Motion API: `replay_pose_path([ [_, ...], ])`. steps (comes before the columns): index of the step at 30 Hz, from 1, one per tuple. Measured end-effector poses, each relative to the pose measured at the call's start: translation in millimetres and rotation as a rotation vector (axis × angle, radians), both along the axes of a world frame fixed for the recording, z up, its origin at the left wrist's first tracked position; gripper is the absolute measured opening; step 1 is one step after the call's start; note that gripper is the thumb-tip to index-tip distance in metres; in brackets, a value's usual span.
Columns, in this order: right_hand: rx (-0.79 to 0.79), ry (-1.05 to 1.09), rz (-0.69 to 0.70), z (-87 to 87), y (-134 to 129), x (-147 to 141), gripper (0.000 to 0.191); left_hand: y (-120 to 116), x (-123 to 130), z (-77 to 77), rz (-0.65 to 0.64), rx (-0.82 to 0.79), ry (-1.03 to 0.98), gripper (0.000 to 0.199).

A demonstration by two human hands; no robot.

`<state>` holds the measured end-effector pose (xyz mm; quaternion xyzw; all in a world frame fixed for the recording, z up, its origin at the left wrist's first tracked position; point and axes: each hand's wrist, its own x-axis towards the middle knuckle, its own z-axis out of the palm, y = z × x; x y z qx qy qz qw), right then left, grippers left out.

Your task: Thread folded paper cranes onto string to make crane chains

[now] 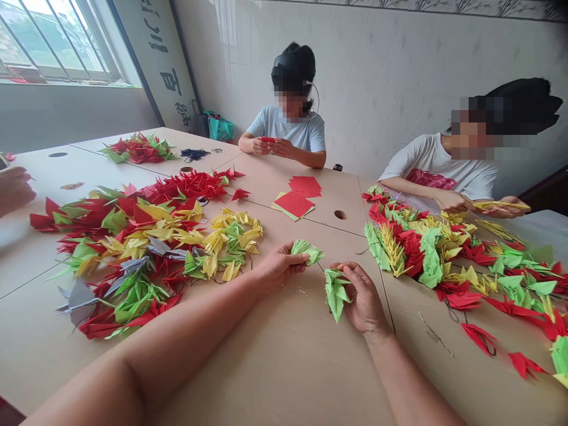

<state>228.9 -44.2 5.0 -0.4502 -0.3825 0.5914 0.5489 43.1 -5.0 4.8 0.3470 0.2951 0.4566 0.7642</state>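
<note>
My left hand (pixel 286 263) is closed on a stack of green folded paper pieces (pixel 310 251) near the middle of the table. To its right and a little nearer, my right hand (pixel 361 299) pinches another green folded paper bunch (pixel 336 293), whose points hang downward. The two bunches are apart, with a thin dark line between them. Left of my hands lies a large heap of red, yellow, green and grey folded paper (pixel 133 248). On the right are strings of red, green and yellow folded paper (pixel 430 248).
Flat red paper squares (pixel 293 204) lie beyond my hands on the table (pixel 266 367). A needle-like tool (pixel 436 334) is at the right. Two people sit across, both handling paper; another person's hand (pixel 15 188) shows at the left edge. Dark cord (pixel 194 154) lies far back.
</note>
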Motion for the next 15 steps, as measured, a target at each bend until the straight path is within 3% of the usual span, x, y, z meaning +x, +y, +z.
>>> replay_pose_path([
  [7, -0.007, -0.067, 0.105, -1.3, -1.2, -1.3, 0.030, -2.7, 0.4, 3.2, -0.043, -0.043, 0.022, 0.024],
  [15, 0.148, -0.288, 0.145, -7.3, -2.9, -6.2, 0.040, -8.6, 4.0, 2.0, -0.140, 0.099, 0.140, 0.031],
])
